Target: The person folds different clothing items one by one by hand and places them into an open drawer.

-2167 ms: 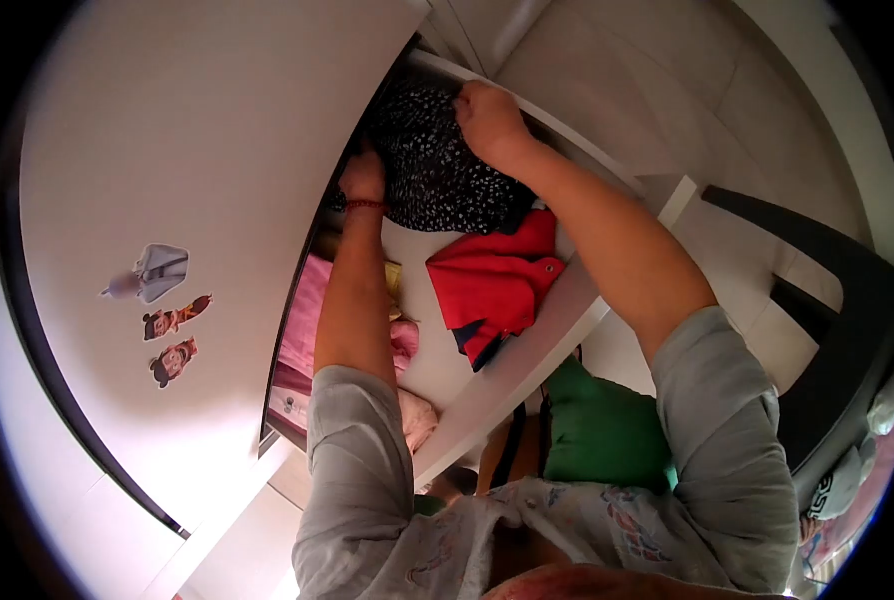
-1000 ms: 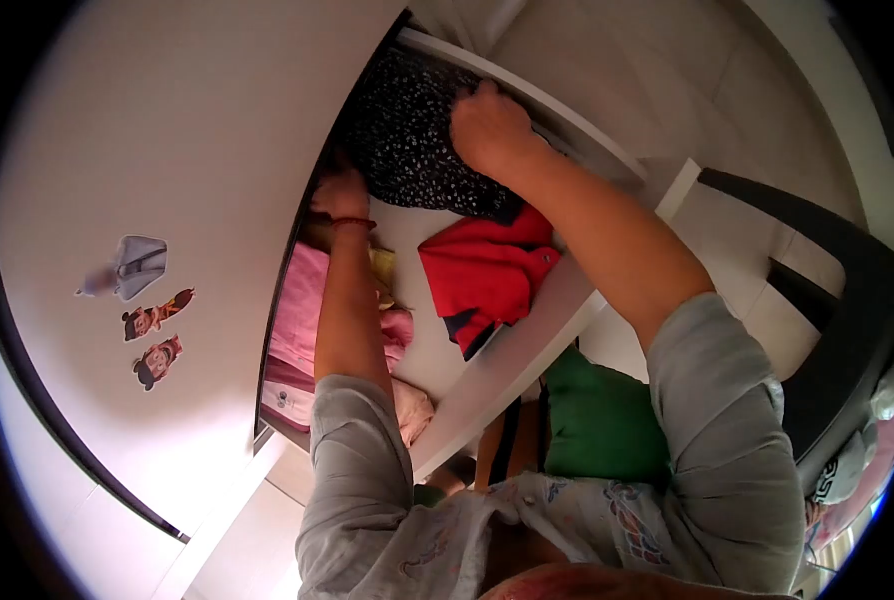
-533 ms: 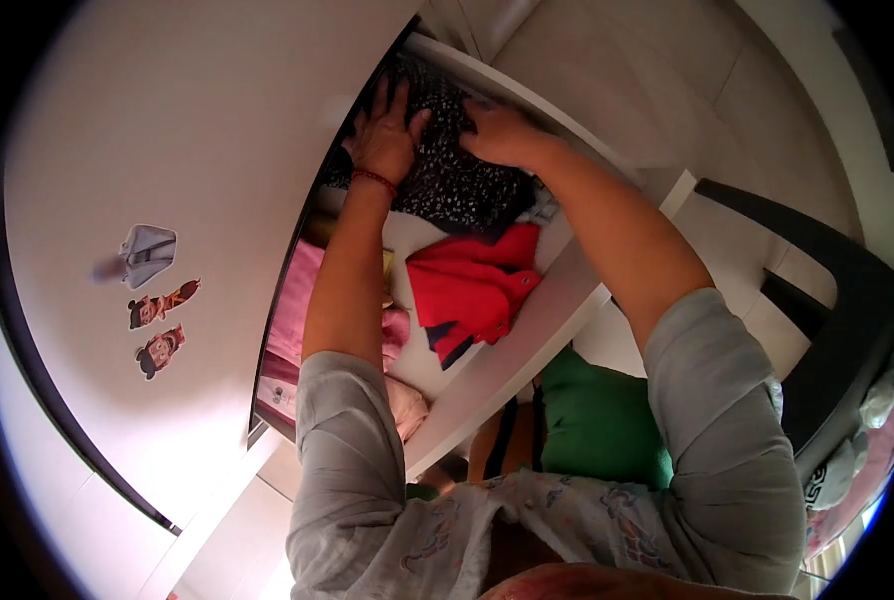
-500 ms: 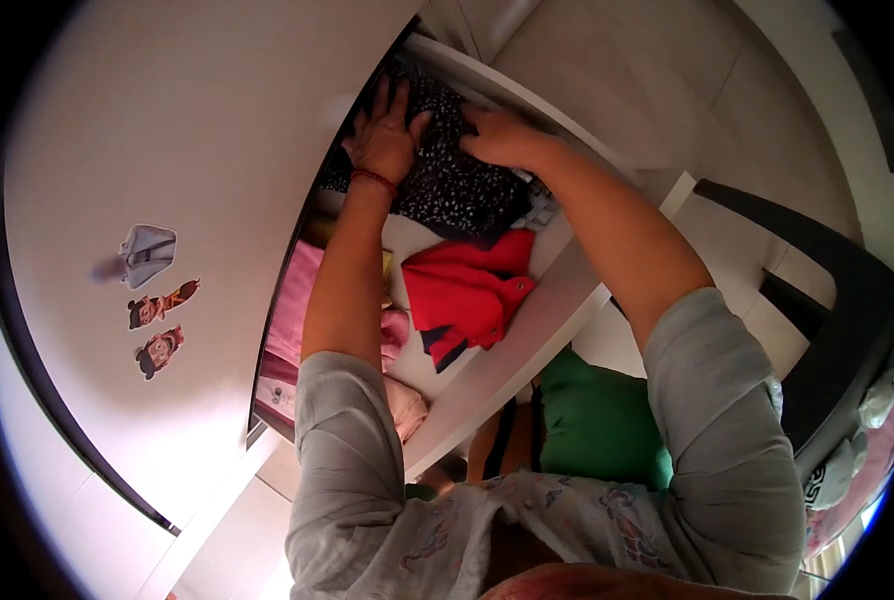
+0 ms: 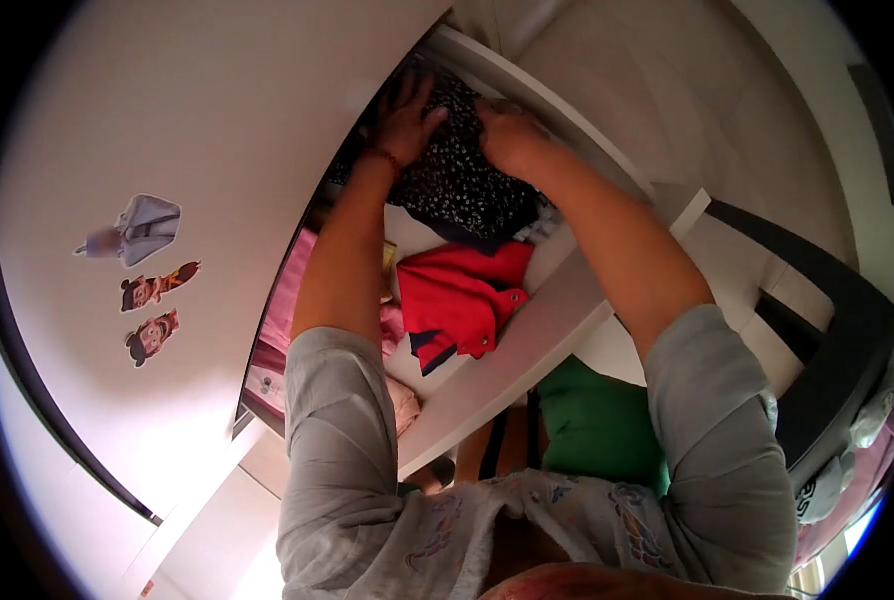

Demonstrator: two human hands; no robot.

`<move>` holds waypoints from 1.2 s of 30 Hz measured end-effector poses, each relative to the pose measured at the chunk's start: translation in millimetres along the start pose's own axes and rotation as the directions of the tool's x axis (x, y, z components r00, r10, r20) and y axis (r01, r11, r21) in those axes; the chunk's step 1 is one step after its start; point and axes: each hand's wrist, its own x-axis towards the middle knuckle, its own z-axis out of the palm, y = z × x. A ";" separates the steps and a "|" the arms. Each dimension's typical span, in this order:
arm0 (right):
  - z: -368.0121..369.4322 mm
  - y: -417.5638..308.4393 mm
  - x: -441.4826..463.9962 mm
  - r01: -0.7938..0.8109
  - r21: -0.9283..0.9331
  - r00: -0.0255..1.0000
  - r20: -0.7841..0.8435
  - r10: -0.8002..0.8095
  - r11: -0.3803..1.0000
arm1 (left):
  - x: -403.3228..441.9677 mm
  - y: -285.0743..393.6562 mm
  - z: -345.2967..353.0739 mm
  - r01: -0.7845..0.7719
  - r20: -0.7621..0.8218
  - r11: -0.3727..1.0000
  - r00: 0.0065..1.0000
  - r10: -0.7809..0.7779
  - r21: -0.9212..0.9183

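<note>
A black garment with small white specks (image 5: 472,185) lies folded at the far end of an open white drawer (image 5: 527,365). My left hand (image 5: 404,130) rests flat on its left part, fingers spread. At the garment's right edge, near the drawer's side wall, my right hand (image 5: 512,135) presses down with its fingers apart; some fingertips are in shadow. Nearer to me lies a red garment with dark blue trim and snaps (image 5: 462,300). Pink clothes (image 5: 294,280) are partly hidden under my left forearm. Some grey-white cloth (image 5: 542,225) peeks out beside the black garment.
A white cabinet front with cartoon stickers (image 5: 152,285) rises along the drawer's left side. To the right stands a dark-framed chair (image 5: 837,260) with bags or cloth on it. Green cloth (image 5: 602,420) shows below the drawer front. Pale floor tiles (image 5: 657,90) lie beyond.
My right hand has shifted slightly along the black garment's edge, and its fingers point farther away from me. My left hand stays flat on the garment. The whole view has tilted a little.
</note>
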 end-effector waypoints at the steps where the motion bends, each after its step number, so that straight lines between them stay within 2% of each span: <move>1: -14.7 -7.4 -9.6 0.000 0.000 1.000 0.000 0.000 1.000 | 1.9 3.2 -1.0 0.006 0.040 0.999 0.999 -0.007 0.040; 2: -40.6 -24.2 -22.8 0.074 0.061 0.994 -0.089 -0.068 0.995 | -0.8 -0.2 -3.6 0.024 0.040 0.998 0.999 -0.026 0.051; 3: -52.5 -34.6 -30.9 0.140 0.115 0.977 -0.178 -0.119 0.983 | -2.7 -0.1 -5.6 0.008 0.042 1.000 0.999 -0.007 -0.021; 4: -52.0 -33.4 -30.7 0.140 0.114 0.977 -0.179 -0.118 0.984 | 1.5 6.0 -6.6 -0.021 0.036 0.995 0.999 0.025 -0.098; 5: -43.8 -38.6 -32.9 0.180 0.102 0.973 -0.165 -0.162 0.978 | -6.1 6.0 -7.0 -0.002 0.047 0.996 0.999 0.006 -0.092; 7: -40.0 -38.0 -32.6 0.211 0.083 0.968 -0.158 -0.196 0.974 | -9.8 22.0 -13.8 0.177 0.052 0.984 0.983 -0.177 -0.009; 8: -42.3 -35.5 -34.2 0.108 0.042 0.993 0.036 -0.109 0.993 | -16.9 27.9 -14.9 0.175 0.059 0.985 0.983 -0.174 -0.012; 9: -45.2 -32.8 -31.9 0.017 -0.020 0.976 0.218 -0.013 1.000 | -21.3 29.9 -15.2 0.241 -0.006 0.970 0.970 -0.241 -0.001; 10: -36.1 -25.8 -24.9 0.018 -0.020 0.976 0.218 -0.013 1.000 | -26.4 28.3 -11.7 0.312 -0.071 0.950 0.948 -0.311 0.006; 12: -11.9 -15.5 -9.5 0.027 0.080 0.977 0.210 -0.043 0.996 | -60.9 20.9 -1.5 0.500 -0.389 0.865 0.791 -0.473 -0.036; 13: -7.9 -15.5 -7.3 0.020 0.092 0.976 0.215 -0.039 0.996 | -81.4 18.4 5.7 0.499 -0.380 0.866 0.797 -0.469 -0.024; 14: -9.5 -13.9 -3.0 0.016 0.105 0.972 0.232 -0.040 0.994 | -97.1 18.6 12.3 0.421 -0.611 0.882 0.648 -0.455 -0.211; 15: -13.7 -15.4 -4.4 0.008 0.118 0.966 0.255 -0.038 0.993 | -106.1 21.0 15.1 0.288 -0.775 0.886 0.434 -0.459 -0.364; 16: -23.5 -18.4 -8.3 -0.053 0.160 0.947 0.320 -0.001 0.986 | -111.2 24.4 21.9 0.297 -0.766 0.880 0.438 -0.470 -0.371; 17: -21.4 -17.0 -6.4 -0.053 0.161 0.947 0.321 -0.001 0.986 | -110.9 26.9 24.6 0.168 -0.444 0.528 0.368 -0.817 -0.833; 18: -18.1 -13.4 -5.3 -0.037 0.236 0.950 0.310 -0.039 0.971 | -113.1 29.6 27.6 0.011 0.029 -0.027 0.369 -0.929 -1.000; 19: -15.5 -10.0 -3.2 -0.021 0.311 0.955 0.289 -0.073 0.950 | -112.4 23.5 27.6 0.012 0.033 -0.030 0.372 -0.928 -0.999; 20: -12.7 -7.8 -1.5 -0.021 0.311 0.955 0.288 -0.073 0.950 | -110.1 12.4 23.9 -0.082 0.234 -0.345 0.589 -0.773 -0.935; 21: -11.8 -6.7 -0.2 -0.022 0.333 0.955 0.287 -0.079 0.943 | -105.6 8.5 18.5 -0.086 0.341 -0.635 0.784 -0.519 -0.768; 25: -8.4 -1.9 5.2 -0.007 0.388 0.961 0.257 -0.101 0.921 | -91.7 6.4 18.5 -0.064 0.320 -0.614 0.809 -0.494 -0.786; 26: -9.5 1.6 5.5 -0.007 0.390 0.961 0.256 -0.102 0.921 | -85.7 5.3 20.4 -0.018 0.379 -0.620 0.777 -0.502 -0.784; 27: -12.9 3.6 2.9 -0.016 0.479 0.957 0.260 -0.125 0.878 | -85.3 4.0 22.2 0.027 0.440 -0.626 0.736 -0.515 -0.779; 28: -12.9 2.9 -0.7 -0.025 0.564 0.953 0.264 -0.152 0.826 | -88.2 2.6 24.3 0.025 0.442 -0.624 0.728 -0.524 -0.781; 29: -11.5 2.3 -3.2 -0.024 0.565 0.953 0.263 -0.152 0.825 | -86.1 2.1 25.8 0.047 0.473 -0.634 0.708 -0.525 -0.772; 31: -10.9 4.8 -8.2 0.046 0.627 0.973 0.147 -0.176 0.778 | -84.2 6.3 25.0 0.065 0.498 -0.641 0.691 -0.524 -0.765; 32: -10.8 6.2 -8.8 0.038 0.673 0.965 0.167 -0.202 0.739 | -87.4 6.8 25.0 0.036 0.491 -0.638 0.673 -0.554 -0.769; 34: -24.9 6.9 -18.2 0.076 0.631 0.967 0.144 -0.212 0.772 | -81.5 11.2 25.0 -0.004 0.465 -0.628 0.669 -0.580 -0.778; 36: -20.9 -10.6 -28.9 0.093 0.598 0.969 0.130 -0.210 0.796 | -99.4 -7.4 30.6 0.002 0.433 -0.556 0.630 -0.645 -0.831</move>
